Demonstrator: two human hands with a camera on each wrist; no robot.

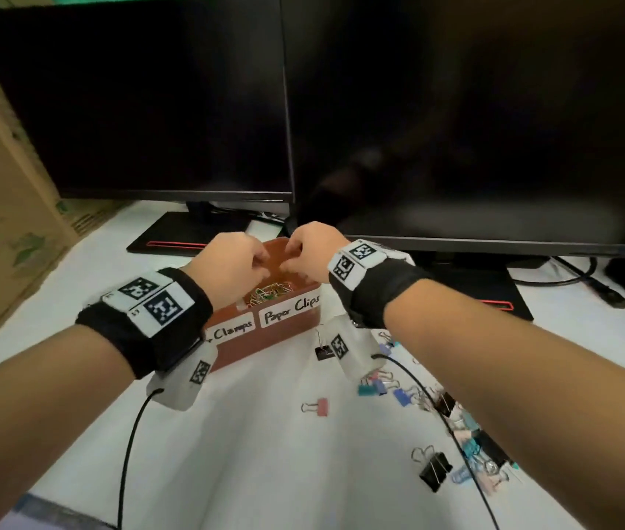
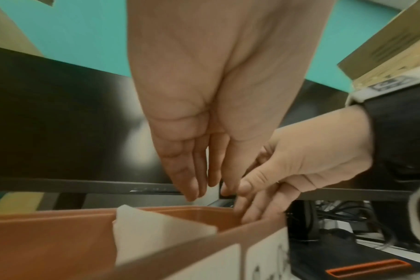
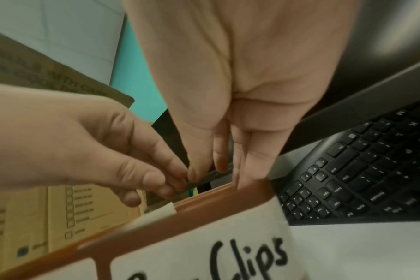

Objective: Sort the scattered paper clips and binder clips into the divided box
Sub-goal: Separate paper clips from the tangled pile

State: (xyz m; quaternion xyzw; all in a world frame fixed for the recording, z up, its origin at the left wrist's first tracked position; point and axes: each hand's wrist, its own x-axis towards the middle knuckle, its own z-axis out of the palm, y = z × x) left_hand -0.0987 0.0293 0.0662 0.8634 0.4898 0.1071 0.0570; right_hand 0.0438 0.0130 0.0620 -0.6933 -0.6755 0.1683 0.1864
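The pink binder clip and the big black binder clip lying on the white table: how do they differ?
The pink binder clip looks smaller than the big black binder clip. The pink one lies alone on bare table, while the black one sits at the edge of the scattered pile on the right. The pink one lies nearer the brown box. Both have silver wire handles, and both are still outside the box.
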